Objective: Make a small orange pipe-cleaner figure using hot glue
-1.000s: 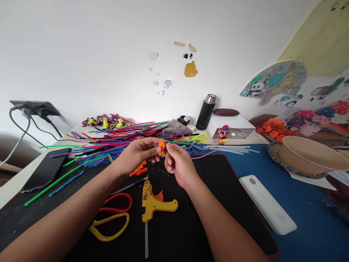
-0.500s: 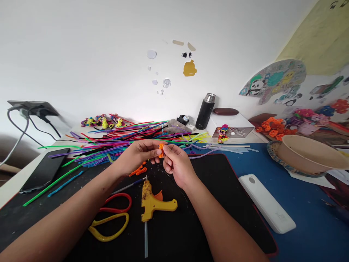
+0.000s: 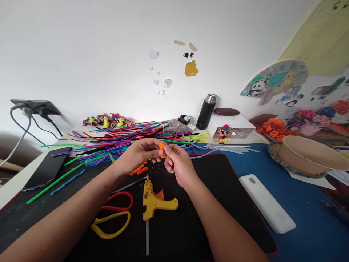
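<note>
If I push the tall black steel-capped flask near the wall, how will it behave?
The tall black flask stands upright and narrow, so a high push would probably tip it. Its round body might then roll. Its surface looks smooth, perhaps slippery.

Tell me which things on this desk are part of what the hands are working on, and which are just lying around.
In use:
left hand and right hand, both pinching the orange piece
orange bits just below
glue gun
scissors
pipe cleaners

Lying about:
phone
flask
white remote
bowl
</note>
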Demonstrator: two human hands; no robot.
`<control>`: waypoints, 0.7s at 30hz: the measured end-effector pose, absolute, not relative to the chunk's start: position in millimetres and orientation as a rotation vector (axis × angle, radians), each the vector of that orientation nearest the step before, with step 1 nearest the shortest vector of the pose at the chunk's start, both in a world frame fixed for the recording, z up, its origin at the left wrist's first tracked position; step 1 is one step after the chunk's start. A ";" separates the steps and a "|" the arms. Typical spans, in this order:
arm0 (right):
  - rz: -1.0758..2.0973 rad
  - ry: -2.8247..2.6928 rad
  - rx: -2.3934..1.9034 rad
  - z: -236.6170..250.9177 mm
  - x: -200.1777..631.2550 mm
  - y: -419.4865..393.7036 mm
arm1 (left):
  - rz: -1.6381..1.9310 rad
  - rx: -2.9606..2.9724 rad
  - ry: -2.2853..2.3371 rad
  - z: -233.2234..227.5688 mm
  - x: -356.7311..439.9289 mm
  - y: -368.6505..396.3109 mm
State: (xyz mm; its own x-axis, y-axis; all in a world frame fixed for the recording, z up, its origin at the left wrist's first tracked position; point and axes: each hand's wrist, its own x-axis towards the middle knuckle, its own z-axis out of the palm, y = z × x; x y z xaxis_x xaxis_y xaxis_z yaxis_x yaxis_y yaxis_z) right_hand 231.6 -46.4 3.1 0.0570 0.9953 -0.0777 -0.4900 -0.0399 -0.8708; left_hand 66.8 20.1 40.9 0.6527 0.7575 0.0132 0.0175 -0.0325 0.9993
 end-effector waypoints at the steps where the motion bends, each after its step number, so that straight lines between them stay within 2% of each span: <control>1: 1.378 -0.766 -0.906 3.8 231.9 -46.7 | 0.679 1.500 0.667 42.3 66.9 19.8; 11: 1.236 -1.041 -1.031 18.2 218.3 -60.6 | 0.954 1.424 0.600 61.1 45.0 38.3; 14: 1.197 -1.293 -1.132 18.4 212.2 -70.4 | 1.001 1.367 0.606 61.2 37.4 46.8; 21: 0.824 -1.974 -1.530 27.3 226.6 -103.9 | 1.069 1.190 0.560 65.1 24.5 57.7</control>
State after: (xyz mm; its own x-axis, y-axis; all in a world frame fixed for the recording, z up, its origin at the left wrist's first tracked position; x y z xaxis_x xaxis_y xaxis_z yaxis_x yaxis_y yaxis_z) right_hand 226.6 -103.9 27.3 -0.2389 0.9707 0.0263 0.6639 0.1830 -0.7251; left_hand 24.5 57.7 65.1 0.4303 0.8866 0.1699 -0.3656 -0.0009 0.9308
